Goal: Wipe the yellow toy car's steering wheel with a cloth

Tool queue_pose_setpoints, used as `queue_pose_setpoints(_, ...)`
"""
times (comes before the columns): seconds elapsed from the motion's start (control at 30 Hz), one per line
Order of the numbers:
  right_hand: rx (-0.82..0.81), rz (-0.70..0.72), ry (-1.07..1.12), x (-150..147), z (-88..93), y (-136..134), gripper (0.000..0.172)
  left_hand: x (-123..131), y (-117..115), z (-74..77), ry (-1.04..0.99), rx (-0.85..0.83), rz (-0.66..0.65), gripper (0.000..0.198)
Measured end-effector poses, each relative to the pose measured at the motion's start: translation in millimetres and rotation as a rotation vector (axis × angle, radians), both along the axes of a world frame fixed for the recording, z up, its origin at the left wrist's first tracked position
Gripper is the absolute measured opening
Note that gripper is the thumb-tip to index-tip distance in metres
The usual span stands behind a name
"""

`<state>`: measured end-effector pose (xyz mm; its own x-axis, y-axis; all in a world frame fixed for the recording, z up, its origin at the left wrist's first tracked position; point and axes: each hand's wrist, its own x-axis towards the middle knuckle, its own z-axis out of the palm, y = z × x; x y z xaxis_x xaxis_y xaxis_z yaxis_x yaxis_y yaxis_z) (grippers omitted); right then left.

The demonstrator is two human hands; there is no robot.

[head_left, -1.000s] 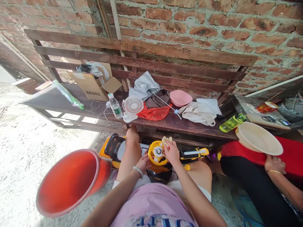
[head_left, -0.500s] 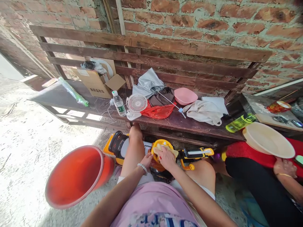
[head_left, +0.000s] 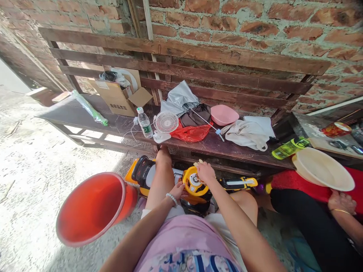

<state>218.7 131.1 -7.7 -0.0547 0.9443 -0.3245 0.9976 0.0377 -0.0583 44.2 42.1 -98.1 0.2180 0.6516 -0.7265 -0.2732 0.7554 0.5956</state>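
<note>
A person sits low on a concrete floor, bare arms reaching forward over a pink top. Between the arms, just in front of the person's raised leg (head_left: 161, 177), lies a yellow and black toy ride-on car (head_left: 140, 173), with its yellow steering wheel (head_left: 193, 182) directly under the hands. The right hand (head_left: 205, 173) curls over the far right of the wheel, mostly closed, its fingers pinching a small pale piece (head_left: 197, 163) whose exact nature cannot be made out. The left hand (head_left: 177, 190), wearing a white beaded bracelet (head_left: 171, 199), sits partly open just left of the wheel; whether it grips anything cannot be told.

To the near left, an orange-red plastic basin (head_left: 93, 209) lies tilted on the floor. To the right, a co-worker's hand (head_left: 342, 202) holds a beige round plate (head_left: 323, 169). Farther off, a dark wooden bench (head_left: 227, 151) holds a small white fan (head_left: 166, 122), a water bottle (head_left: 144, 122) and a pink bowl (head_left: 223, 115).
</note>
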Motion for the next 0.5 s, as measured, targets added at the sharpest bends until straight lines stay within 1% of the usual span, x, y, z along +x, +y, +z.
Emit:
queue_pose_setpoints(0.07,-0.013,-0.079,-0.040,15.5,-3.6,-13.8,0.044,1.5,0.4,1.6,0.027,-0.039,-0.003,0.027)
queue_pose_setpoints(0.13,0.004,-0.118,-0.078,26.1,-10.8,-38.2,0.046,2.7,1.0,4.2,0.037,-0.055,0.009,0.027)
queue_pose_setpoints(0.23,0.045,-0.060,-0.102,30.5,-22.1,-82.5,0.047,2.7,2.2,8.5,0.013,-0.060,0.027,0.030)
queue_pose_setpoints(0.3,0.044,-0.009,-0.101,26.9,-25.4,-107.7,0.045,1.8,3.0,10.9,0.014,-0.063,0.022,0.031)
queue_pose_setpoints(0.4,0.023,0.033,-0.088,17.7,-21.0,-129.5,0.043,0.6,4.2,12.7,0.016,-0.049,0.017,0.034)
queue_pose_setpoints(0.5,-0.001,0.104,-0.050,10.3,-10.2,-135.5,0.040,0.7,5.2,11.5,0.004,-0.040,0.021,0.038)
